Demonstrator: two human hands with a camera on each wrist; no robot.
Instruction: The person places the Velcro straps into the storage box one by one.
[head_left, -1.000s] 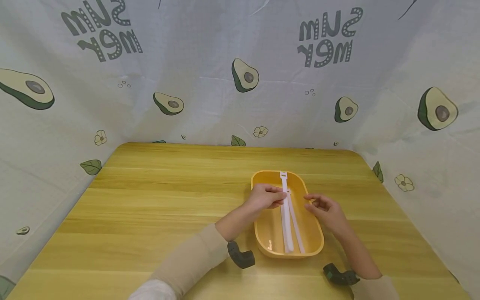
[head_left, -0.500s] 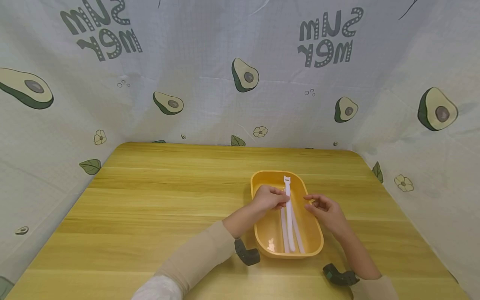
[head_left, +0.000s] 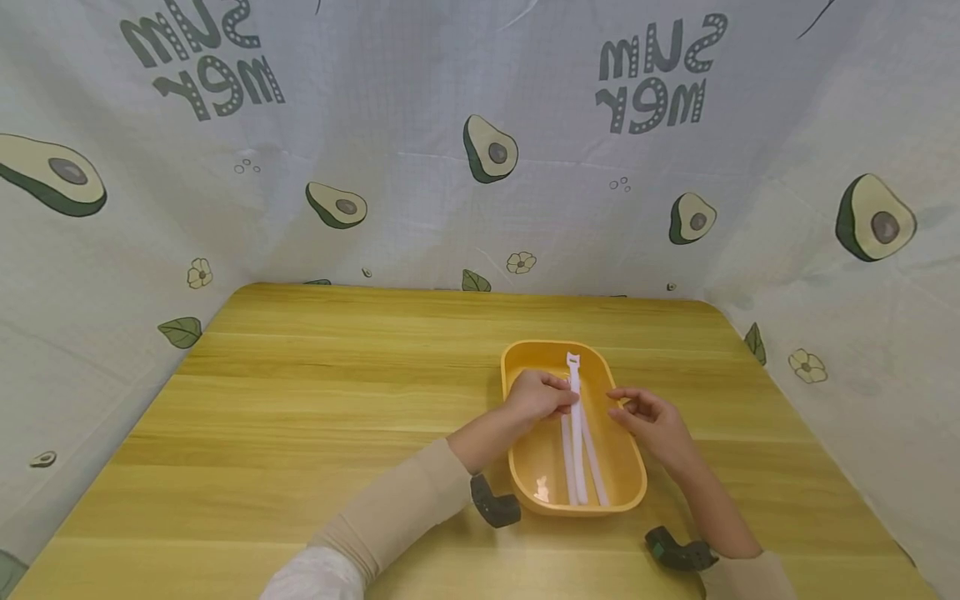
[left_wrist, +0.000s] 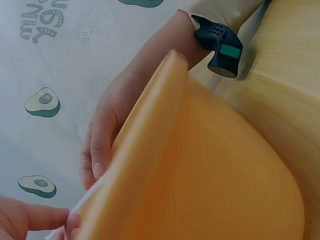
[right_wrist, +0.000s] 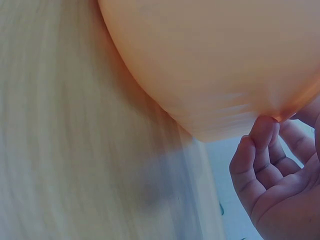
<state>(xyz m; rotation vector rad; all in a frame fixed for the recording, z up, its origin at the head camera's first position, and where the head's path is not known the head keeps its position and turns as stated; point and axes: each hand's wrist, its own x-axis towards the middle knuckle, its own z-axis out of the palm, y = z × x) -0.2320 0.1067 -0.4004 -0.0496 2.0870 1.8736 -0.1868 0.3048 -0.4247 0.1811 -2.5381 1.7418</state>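
Note:
A yellow oval plastic basin (head_left: 536, 467) stands on the table with several thin white straps inside, some of them crossing. My left hand (head_left: 538, 395) reaches over the basin's left rim. Its thumb and fingers pinch one white cable tie strap (head_left: 577, 450) just below its slotted head, which points away from me. In the left wrist view the basin wall (left_wrist: 220, 160) covers most of that strap. On the right side my right hand (head_left: 654, 423) holds the basin rim lightly, with fingers bent at the edge; in the right wrist view several fingertips (right_wrist: 262, 130) touch it from outside.
The wooden table (head_left: 322, 400) extends left of the basin and all around it. A white cloth with printed avocados (head_left: 480, 217) hangs behind and along both sides. Dark camera mounts (head_left: 495, 504) sit on both wrists.
My left hand shifted slightly right, and the pinched strap came nearer to me, its head dropping from the far rim into the basin area. My right hand stayed in place.

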